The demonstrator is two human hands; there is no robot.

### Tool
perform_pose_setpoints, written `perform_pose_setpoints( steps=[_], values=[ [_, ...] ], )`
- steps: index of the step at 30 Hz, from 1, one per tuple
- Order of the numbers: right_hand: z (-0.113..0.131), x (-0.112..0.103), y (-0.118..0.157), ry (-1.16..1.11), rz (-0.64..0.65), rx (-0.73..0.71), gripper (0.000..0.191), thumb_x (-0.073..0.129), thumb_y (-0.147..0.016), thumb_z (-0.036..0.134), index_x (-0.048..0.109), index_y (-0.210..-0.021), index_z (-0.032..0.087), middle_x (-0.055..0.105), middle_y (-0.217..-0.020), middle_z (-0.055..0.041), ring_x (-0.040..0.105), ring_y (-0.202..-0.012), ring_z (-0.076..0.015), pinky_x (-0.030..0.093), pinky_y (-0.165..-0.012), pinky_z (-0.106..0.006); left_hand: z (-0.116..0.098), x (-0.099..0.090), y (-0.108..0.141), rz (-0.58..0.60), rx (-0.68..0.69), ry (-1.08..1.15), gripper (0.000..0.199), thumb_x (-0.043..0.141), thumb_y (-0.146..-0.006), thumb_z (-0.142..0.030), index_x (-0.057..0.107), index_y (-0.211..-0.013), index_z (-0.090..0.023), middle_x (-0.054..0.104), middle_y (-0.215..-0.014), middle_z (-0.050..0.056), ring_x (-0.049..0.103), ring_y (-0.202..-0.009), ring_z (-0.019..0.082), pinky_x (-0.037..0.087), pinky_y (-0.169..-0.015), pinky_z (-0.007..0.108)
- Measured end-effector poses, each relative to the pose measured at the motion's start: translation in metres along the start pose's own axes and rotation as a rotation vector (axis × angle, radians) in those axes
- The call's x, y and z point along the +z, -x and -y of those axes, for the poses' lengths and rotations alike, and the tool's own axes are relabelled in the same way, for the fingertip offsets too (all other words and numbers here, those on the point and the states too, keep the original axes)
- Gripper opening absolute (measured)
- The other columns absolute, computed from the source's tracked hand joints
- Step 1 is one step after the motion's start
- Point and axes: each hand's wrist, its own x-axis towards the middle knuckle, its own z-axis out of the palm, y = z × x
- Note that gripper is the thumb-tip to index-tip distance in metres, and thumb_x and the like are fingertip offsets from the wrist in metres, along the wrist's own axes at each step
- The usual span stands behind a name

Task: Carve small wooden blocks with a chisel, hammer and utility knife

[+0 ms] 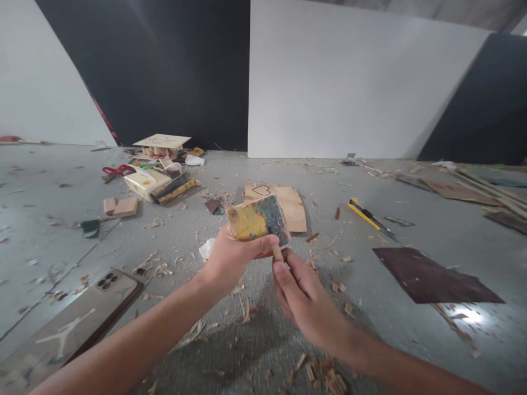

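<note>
Nearby, yellow utility knife [366,215], wood shavings [329,376].

Forearms [164,318] converging; left hand [236,249] gripping, thumb [267,243] extended; right hand [297,285] (slightly lower) pinching, fingers bent.

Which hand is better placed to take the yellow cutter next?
The right hand, I think: the yellow cutter lies ahead on that side. The left hand is farther away and grips the painted block. The right would probably need to release the small wooden stick first.
</note>
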Motion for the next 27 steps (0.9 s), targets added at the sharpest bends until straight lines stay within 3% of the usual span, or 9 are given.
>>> perform_pose_setpoints(
  steps=[5, 10, 13, 15, 19, 22, 23, 27],
  values=[
    [-0.005, -0.005, -0.007, -0.051, -0.058, -0.017, 0.030, 0.039, -0.094, 0.050, 0.039, -0.079, 0.023, 0.030, -0.054, 0.0095, 0.023, -0.041, -0.0059, 0.021, -0.036, -0.019, 0.001, -0.002, -0.004, -0.021, -0.022, 0.099, 0.031, 0.071, -0.074, -0.022, 0.062, -0.102, -0.015, 0.069, -0.096, 0.006, 0.067, -0.085, 0.019, 0.056, -0.079, 0.033],
    [-0.002, -0.013, -0.014, -0.180, -0.121, 0.009, 0.029, 0.037, -0.093, 0.051, 0.039, -0.084, 0.024, 0.031, -0.051, 0.0110, 0.019, -0.036, -0.0060, 0.017, -0.033, -0.020, -0.004, -0.011, -0.011, -0.141, -0.089, 0.173, 0.029, 0.061, -0.082, -0.025, 0.059, -0.110, -0.018, 0.066, -0.111, 0.008, 0.066, -0.092, 0.022, 0.058, -0.080, 0.040],
    [0.005, -0.024, -0.019, -0.079, -0.139, 0.019, 0.026, 0.037, -0.093, 0.049, 0.041, -0.091, 0.023, 0.033, -0.054, 0.0100, 0.024, -0.037, -0.0066, 0.020, -0.035, -0.021, -0.004, -0.015, -0.014, -0.169, -0.175, 0.224, 0.030, 0.055, -0.084, -0.029, 0.058, -0.111, -0.017, 0.065, -0.113, 0.011, 0.066, -0.092, 0.024, 0.059, -0.077, 0.041],
    [0.010, -0.034, -0.022, 0.099, -0.146, -0.007, 0.026, 0.039, -0.093, 0.047, 0.043, -0.102, 0.023, 0.035, -0.056, 0.0090, 0.029, -0.041, -0.0079, 0.024, -0.038, -0.021, -0.001, -0.016, -0.014, -0.160, -0.232, 0.178, 0.035, 0.054, -0.081, -0.021, 0.054, -0.115, -0.017, 0.065, -0.111, 0.012, 0.066, -0.090, 0.023, 0.059, -0.075, 0.040],
    [0.016, -0.058, -0.027, 0.602, -0.105, -0.120, 0.033, 0.038, -0.094, 0.039, 0.045, -0.122, 0.023, 0.045, -0.057, 0.0058, 0.039, -0.045, -0.0106, 0.030, -0.045, -0.024, 0.009, -0.021, -0.014, -0.119, -0.300, -0.104, 0.069, 0.059, -0.070, -0.008, 0.031, -0.131, -0.022, 0.061, -0.115, 0.012, 0.066, -0.086, 0.021, 0.058, -0.074, 0.037],
    [0.013, -0.071, -0.029, 0.858, -0.013, -0.093, 0.039, 0.034, -0.094, 0.034, 0.050, -0.128, 0.023, 0.058, -0.061, 0.0003, 0.047, -0.046, -0.0127, 0.033, -0.048, -0.026, 0.009, -0.031, -0.014, -0.001, -0.268, -0.459, 0.091, 0.068, -0.069, -0.023, 0.011, -0.141, -0.024, 0.061, -0.111, 0.014, 0.066, -0.084, 0.024, 0.056, -0.068, 0.036],
    [0.011, -0.073, -0.030, 0.906, 0.017, -0.074, 0.041, 0.034, -0.094, 0.032, 0.051, -0.130, 0.023, 0.063, -0.066, -0.0022, 0.052, -0.049, -0.0140, 0.035, -0.049, -0.027, 0.007, -0.034, -0.014, 0.053, -0.246, -0.638, 0.094, 0.070, -0.069, -0.032, 0.012, -0.142, -0.023, 0.062, -0.109, 0.014, 0.065, -0.086, 0.026, 0.054, -0.068, 0.037],
    [0.006, -0.077, -0.029, 1.003, 0.099, -0.065, 0.044, 0.035, -0.092, 0.028, 0.051, -0.133, 0.027, 0.071, -0.101, -0.0087, 0.065, -0.080, -0.0217, 0.046, -0.064, -0.032, -0.006, -0.042, -0.012, 0.136, -0.100, -1.395, 0.078, 0.062, -0.064, -0.065, 0.048, -0.127, -0.022, 0.058, -0.118, 0.015, 0.057, -0.105, 0.035, 0.046, -0.084, 0.045]
  ],
)
